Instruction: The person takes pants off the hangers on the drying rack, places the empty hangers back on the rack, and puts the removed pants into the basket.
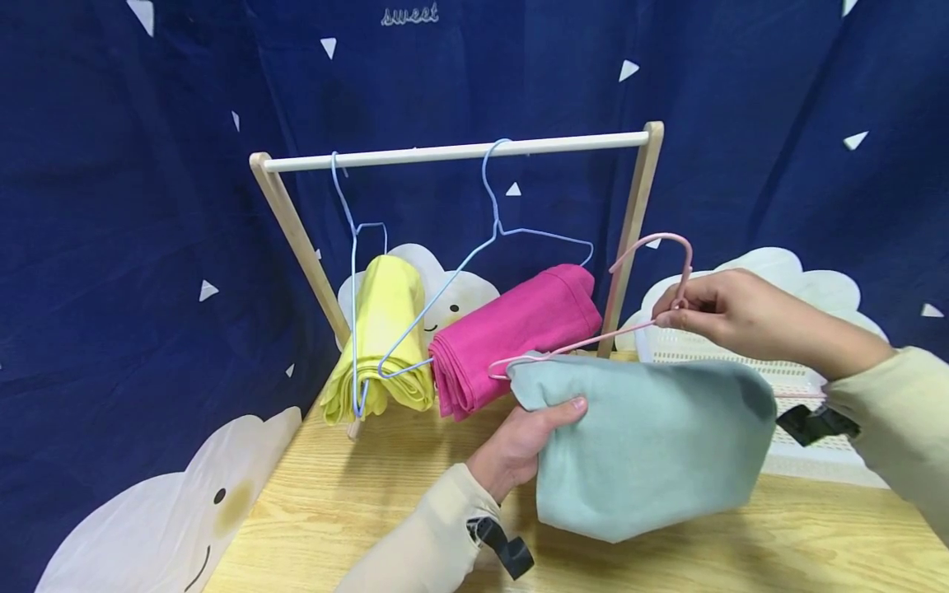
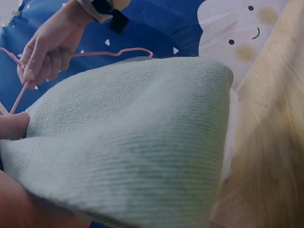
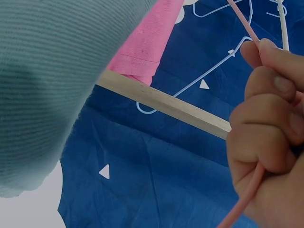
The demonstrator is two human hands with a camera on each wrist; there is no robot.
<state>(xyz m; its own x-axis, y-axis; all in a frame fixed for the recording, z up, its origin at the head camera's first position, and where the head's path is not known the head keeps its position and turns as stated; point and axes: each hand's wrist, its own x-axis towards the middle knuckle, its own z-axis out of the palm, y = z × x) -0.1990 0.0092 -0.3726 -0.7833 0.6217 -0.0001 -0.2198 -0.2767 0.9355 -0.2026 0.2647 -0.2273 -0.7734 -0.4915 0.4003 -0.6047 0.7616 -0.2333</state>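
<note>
In the head view my right hand (image 1: 722,313) pinches a pink clothes hanger (image 1: 604,336) just below its hook. A folded pale green cloth (image 1: 652,445) hangs under the hanger, and my left hand (image 1: 519,441) grips its left edge with the thumb on top. The hanger's left end lies at the cloth's top left corner; how far the bar passes through the folds is hidden. The left wrist view shows the ribbed cloth (image 2: 142,128) close up, with the right hand (image 2: 50,52) on the hanger behind. Curled fingers (image 3: 266,118) hold the pink wire in the right wrist view.
A wooden rack (image 1: 460,151) with a white bar stands behind. Blue hangers (image 1: 495,218) on it carry a folded yellow cloth (image 1: 385,321) and a folded magenta cloth (image 1: 519,329). A white perforated basket (image 1: 801,445) sits at the right on the wooden table (image 1: 296,511).
</note>
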